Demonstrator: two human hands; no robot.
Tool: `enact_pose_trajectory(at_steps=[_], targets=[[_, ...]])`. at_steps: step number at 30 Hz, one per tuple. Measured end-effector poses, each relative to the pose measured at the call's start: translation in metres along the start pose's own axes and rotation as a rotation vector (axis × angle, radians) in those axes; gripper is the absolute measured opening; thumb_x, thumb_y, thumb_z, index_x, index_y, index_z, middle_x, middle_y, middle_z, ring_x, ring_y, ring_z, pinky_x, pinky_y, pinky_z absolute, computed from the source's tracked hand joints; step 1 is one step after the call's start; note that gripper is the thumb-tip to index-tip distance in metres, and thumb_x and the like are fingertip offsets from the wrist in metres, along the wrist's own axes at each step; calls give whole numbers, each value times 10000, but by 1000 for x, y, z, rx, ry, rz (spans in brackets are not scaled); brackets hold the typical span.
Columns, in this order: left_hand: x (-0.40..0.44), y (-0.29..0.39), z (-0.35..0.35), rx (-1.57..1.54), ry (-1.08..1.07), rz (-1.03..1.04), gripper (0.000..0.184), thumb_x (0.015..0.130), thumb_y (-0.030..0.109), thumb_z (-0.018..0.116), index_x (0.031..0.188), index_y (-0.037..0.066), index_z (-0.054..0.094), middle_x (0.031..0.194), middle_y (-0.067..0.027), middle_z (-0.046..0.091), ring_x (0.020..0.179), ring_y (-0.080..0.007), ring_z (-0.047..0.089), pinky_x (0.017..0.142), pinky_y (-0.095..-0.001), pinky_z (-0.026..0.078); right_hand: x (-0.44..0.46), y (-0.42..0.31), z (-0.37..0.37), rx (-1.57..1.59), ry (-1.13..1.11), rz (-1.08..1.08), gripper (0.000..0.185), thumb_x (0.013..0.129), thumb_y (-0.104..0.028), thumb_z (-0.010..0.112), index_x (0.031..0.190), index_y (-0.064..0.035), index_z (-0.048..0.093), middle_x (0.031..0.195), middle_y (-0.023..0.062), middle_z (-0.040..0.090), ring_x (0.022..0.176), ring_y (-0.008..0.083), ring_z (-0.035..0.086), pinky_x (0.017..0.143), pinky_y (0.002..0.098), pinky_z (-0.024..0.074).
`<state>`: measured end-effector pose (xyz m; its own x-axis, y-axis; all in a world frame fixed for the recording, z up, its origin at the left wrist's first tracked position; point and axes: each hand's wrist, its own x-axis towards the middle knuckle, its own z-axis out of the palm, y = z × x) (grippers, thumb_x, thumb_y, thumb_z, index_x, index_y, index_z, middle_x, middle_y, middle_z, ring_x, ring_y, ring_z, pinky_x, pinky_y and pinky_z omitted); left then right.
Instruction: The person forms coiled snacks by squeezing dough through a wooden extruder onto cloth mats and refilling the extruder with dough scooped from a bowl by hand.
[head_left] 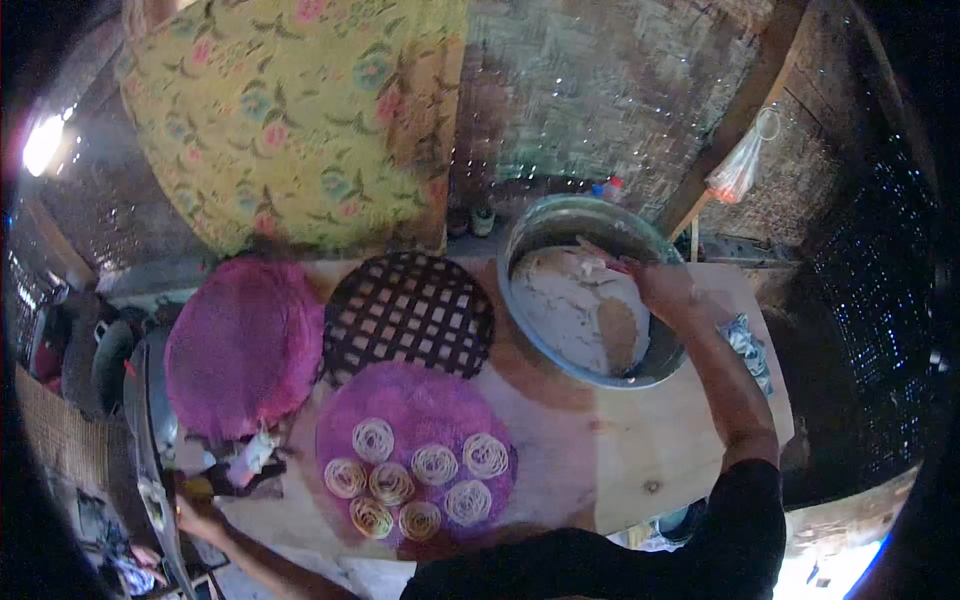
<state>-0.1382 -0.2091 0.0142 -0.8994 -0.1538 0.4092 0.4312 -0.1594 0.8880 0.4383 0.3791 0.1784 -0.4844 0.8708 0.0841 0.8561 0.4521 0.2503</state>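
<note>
My right hand (648,283) reaches into a large metal basin (540,345) of pale dough or flour mixture (565,305). Its fingers are closed around something reddish that I cannot make out. At the lower left, my left hand (198,515) is by the edge of a dark upright board or pan (150,440), its fingers mostly hidden. Several round coils of pale strands (391,483) lie on a pink round mat (410,400) between my arms.
A black lattice tray (410,310) and a pink-covered round tray (245,345) stand behind the mat on the wooden table (560,470). A crumpled cloth (745,350) lies right of the basin. A plastic bag (738,170) hangs at the upper right.
</note>
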Motion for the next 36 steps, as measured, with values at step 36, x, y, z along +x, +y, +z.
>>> enact_pose_trajectory(at_steps=[36], targets=[[-112, 237, 228, 42, -1143, 699, 254, 760, 162, 634, 965, 31, 560, 828, -114, 565, 743, -275, 579, 653, -374, 457, -139, -102, -224, 949, -590, -664, 326, 862, -243, 616, 1098, -18, 611, 705, -18, 582, 597, 72, 470, 558, 240, 412]])
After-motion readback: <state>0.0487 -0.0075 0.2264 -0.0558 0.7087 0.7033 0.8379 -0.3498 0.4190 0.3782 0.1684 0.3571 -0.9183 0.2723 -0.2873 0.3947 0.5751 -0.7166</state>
